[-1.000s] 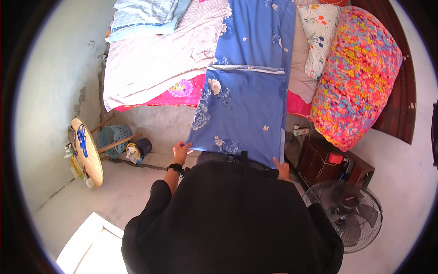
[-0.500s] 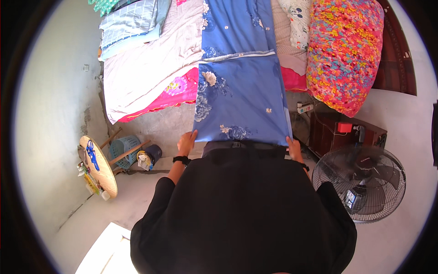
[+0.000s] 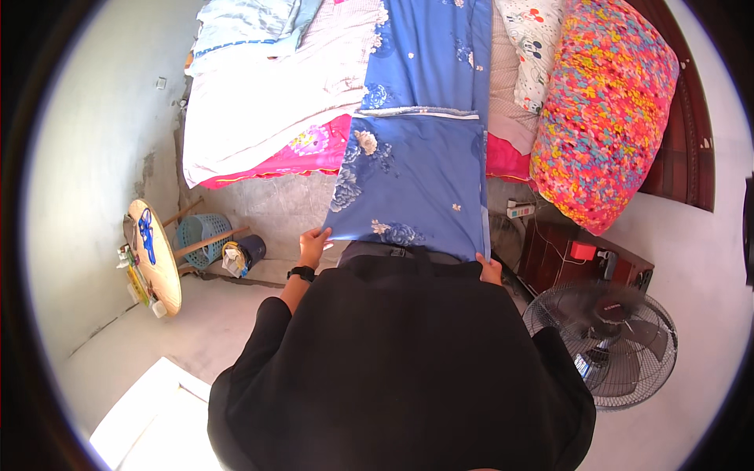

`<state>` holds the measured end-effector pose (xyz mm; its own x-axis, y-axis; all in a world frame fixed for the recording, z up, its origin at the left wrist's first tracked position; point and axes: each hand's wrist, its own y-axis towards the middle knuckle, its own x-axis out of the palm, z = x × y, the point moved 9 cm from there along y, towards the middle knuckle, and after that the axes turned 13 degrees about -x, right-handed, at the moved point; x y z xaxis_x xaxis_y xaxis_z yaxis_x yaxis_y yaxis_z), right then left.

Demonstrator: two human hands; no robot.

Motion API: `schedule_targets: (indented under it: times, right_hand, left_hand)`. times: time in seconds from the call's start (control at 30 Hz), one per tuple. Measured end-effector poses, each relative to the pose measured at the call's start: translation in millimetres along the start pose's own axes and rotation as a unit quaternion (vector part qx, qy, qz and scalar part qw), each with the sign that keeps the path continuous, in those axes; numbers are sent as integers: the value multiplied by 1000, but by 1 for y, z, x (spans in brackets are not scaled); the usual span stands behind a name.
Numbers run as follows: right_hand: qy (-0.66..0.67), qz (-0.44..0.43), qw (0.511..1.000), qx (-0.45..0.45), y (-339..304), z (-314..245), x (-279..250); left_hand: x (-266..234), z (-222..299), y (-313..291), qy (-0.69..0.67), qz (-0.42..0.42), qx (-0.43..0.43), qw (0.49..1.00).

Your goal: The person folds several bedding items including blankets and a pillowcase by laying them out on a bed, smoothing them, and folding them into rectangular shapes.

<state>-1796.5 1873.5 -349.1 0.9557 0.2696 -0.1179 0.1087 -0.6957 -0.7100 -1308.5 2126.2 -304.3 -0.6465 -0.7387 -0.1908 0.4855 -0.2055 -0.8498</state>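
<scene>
A blue floral bed sheet [image 3: 428, 184], folded into a long strip, runs from the bed toward my waist. Its near end hangs past the bed's edge, pulled fairly flat between my hands. With fingers pinched, my left hand [image 3: 312, 245] grips the sheet's near left corner; a black band is on that wrist. At the near right corner, my right hand [image 3: 490, 269] is closed on the cloth, its fingers partly hidden by the sheet and my sleeve. A frayed pale edge [image 3: 416, 112] crosses the strip about where it meets the bed.
A standing fan [image 3: 609, 341] is close to my right, beside a dark wooden cabinet [image 3: 550, 255]. A bright floral bundle [image 3: 609, 118] overhangs the bed's right side. At left are a straw hat [image 3: 161, 259], a blue basket [image 3: 200, 237] and a dark bucket [image 3: 250, 251].
The view has shifted and tilted a little. Both hands keep hold of the sheet's corners; the right corner now sits lower than the left, and the near edge slants.
</scene>
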Motion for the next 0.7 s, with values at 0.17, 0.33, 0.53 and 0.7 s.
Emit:
schedule_targets:
  times: [0.17,0.33,0.53,0.7]
  right_hand:
    - [66,14,997,-24,0,-15,1]
    - [151,-20,988,-5,-6,1,-10]
    - [39,2,999,29,-33,-21,8]
    - [131,2,990,55,-7,23,-6]
  left_hand:
    - [1,-5,3,-31,-21,-42,998]
    - [0,-5,10,-38,-55,-72,995]
    - [-12,-7,1,-93,-5,-100,991]
    - [-10,-28,43,-134,-61,-184,972]
